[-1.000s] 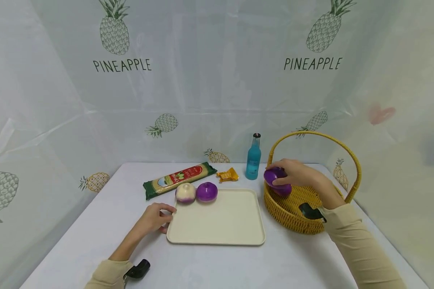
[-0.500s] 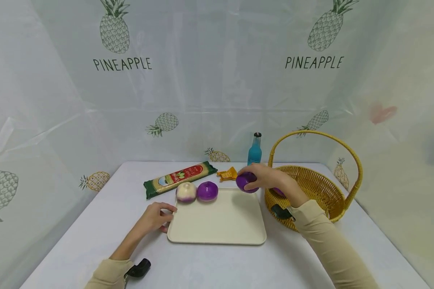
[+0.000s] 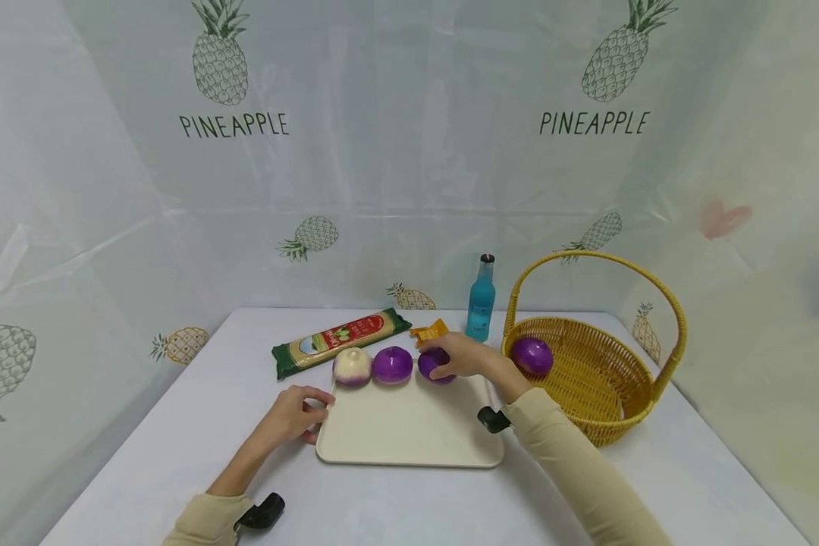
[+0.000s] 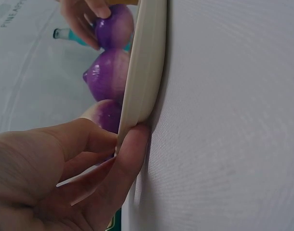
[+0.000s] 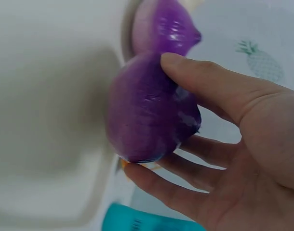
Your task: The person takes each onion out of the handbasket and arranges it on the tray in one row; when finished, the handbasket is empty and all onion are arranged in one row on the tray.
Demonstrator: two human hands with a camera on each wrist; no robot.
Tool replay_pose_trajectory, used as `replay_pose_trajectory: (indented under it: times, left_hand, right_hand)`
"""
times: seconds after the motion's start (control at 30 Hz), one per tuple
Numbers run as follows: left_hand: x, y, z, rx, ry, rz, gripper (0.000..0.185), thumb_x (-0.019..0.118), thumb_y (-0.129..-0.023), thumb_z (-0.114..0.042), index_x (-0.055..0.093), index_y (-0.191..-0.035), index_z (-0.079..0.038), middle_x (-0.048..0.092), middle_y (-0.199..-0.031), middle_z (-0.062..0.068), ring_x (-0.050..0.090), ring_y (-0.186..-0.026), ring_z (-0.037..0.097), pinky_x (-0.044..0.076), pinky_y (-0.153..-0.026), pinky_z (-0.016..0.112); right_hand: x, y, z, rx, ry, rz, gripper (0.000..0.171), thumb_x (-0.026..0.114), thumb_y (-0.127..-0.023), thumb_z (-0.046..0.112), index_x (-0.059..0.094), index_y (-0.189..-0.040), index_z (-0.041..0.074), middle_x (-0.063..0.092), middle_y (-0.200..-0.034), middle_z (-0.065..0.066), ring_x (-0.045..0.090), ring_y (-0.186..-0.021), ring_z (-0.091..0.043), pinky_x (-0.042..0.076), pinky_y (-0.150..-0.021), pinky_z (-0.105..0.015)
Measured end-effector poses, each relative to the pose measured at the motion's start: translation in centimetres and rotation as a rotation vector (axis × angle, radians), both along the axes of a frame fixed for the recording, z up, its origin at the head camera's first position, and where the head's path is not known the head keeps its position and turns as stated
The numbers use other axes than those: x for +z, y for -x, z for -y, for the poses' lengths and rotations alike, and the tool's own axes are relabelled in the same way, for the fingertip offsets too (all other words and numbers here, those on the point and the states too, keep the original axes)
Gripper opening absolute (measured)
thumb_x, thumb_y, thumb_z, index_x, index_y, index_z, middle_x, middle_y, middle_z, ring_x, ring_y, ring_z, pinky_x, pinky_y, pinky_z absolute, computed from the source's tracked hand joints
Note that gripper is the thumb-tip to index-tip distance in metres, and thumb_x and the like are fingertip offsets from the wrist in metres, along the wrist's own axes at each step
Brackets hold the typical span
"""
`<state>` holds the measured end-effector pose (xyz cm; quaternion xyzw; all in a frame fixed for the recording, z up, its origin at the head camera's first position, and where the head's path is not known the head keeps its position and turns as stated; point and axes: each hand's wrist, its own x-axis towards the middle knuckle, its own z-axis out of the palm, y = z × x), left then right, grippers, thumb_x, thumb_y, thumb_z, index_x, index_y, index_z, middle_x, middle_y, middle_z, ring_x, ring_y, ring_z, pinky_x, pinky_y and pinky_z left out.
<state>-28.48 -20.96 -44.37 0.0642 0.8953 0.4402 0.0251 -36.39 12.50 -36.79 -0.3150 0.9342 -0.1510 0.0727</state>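
Three onions line up; my right hand (image 3: 459, 355) grips the round purple onion (image 3: 434, 365), left hand (image 3: 293, 413) pinches the cream plastic tray (image 3: 409, 447) — set down gently, beside its neighbour.

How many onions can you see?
4. Two onions sit along the tray's far edge: a pale one and a purple one. The right hand holds a third beside them. The fourth is in the basket.

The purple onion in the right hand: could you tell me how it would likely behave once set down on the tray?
The purple onion is round, so it may roll on the flat tray. Its glossy skin looks slippery; the right hand wraps it with thumb and fingers.
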Motion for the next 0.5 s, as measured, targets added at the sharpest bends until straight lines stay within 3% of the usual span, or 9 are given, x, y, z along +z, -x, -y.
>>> replay_pose_trajectory:
  times: [0.2, 0.5]
  left_hand:
    - [0.0, 0.0, 0.0, -0.016, -0.005, 0.005, 0.026, 0.063, -0.081, 0.003, 0.072, -0.104, -0.001, 0.069, -0.078, 0.009, 0.063, -0.056, 0.015, 0.056, -0.048, 0.032]
    - [-0.3, 0.3, 0.4, -0.036, 0.084, -0.091, 0.025, 0.065, -0.079, -0.001, 0.074, -0.102, -0.006, 0.071, -0.077, 0.006, 0.06, -0.057, 0.01, 0.048, -0.046, 0.024]
  right_hand:
    - [-1.0, 0.6, 0.6, 0.01, 0.023, 0.001, 0.05, 0.073, -0.087, 0.021, 0.059, -0.133, 0.008, 0.063, -0.13, -0.012, 0.057, -0.115, -0.027, 0.047, -0.105, -0.045]
    - [-1.5, 1.0, 0.7, 0.003, 0.032, -0.016, 0.052, 0.074, -0.086, 0.025, 0.059, -0.134, 0.01, 0.065, -0.127, -0.01, 0.058, -0.111, -0.024, 0.046, -0.104, -0.043]
